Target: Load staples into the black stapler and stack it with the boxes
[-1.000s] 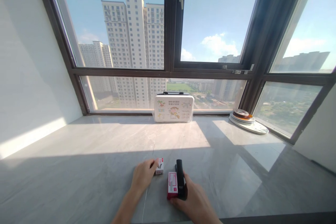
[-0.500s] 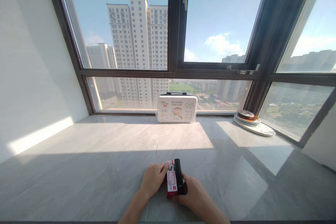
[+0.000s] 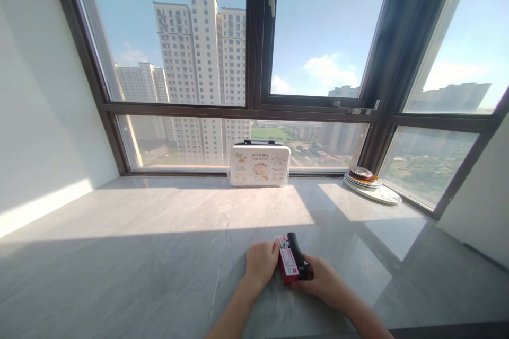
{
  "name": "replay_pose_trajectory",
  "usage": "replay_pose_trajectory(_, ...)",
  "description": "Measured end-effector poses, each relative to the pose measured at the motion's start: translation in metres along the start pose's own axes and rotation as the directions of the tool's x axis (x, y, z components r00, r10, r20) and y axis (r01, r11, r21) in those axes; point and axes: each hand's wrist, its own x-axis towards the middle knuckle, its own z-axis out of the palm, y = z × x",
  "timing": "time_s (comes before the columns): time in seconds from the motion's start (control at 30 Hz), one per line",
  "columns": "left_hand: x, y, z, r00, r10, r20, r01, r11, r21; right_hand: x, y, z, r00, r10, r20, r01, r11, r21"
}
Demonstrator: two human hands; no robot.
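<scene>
A small red-and-white cardboard box (image 3: 289, 262) lies against a black stapler (image 3: 296, 250), side by side, low in the middle of the view. My left hand (image 3: 260, 260) is closed along the box's left side, its thumb near the far end. From the right, my right hand (image 3: 324, 280) grips the pair, with fingers against the stapler and the thumb at the box's near end. Its fingertips are partly hidden behind the stapler. Both items are on or just above the grey stone surface (image 3: 139, 275); I cannot tell which.
A white case (image 3: 260, 167) with cartoon prints and a black handle stands upright against the window. Stacked plates (image 3: 371, 188) sit in the right corner by the glass. Dark window frames (image 3: 238, 111) border the ledge at the back, and a white wall (image 3: 47, 90) rises on the left.
Both hands, the box and the stapler have shifted right and slightly away from me, and the pair is tilted more in view. The background has slid a little left as the camera turned.
</scene>
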Motion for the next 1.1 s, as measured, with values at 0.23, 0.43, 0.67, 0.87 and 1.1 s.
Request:
replay_pose_trajectory(0.23,0.028,0.069,0.026,0.993,0.094,0.076,-0.091,0.995,-0.047,-0.012,0.041,-0.062,0.994,0.11,-0.027,-0.11,0.994,0.026)
replay_pose_trajectory(0.43,0.034,0.09,0.031,0.991,0.11,0.082,-0.105,0.992,-0.065,-0.016,0.059,-0.082,0.987,0.158,-0.041,-0.155,0.986,0.066)
replay_pose_trajectory(0.67,0.037,0.034,0.01,0.999,0.033,0.04,-0.031,0.999,-0.043,-0.048,0.112,-0.104,0.968,0.231,-0.102,-0.224,0.972,0.071)
replay_pose_trajectory(0.87,0.021,-0.031,-0.026,1.0,-0.013,-0.011,0.012,1.0,-0.018,-0.069,0.093,-0.081,0.973,0.159,-0.168,-0.201,0.942,-0.271)
replay_pose_trajectory(1.1,-0.05,-0.042,-0.034,0.993,0.096,-0.075,-0.1,0.993,-0.055,-0.054,0.013,0.016,0.99,0.012,-0.137,-0.076,0.879,-0.47)
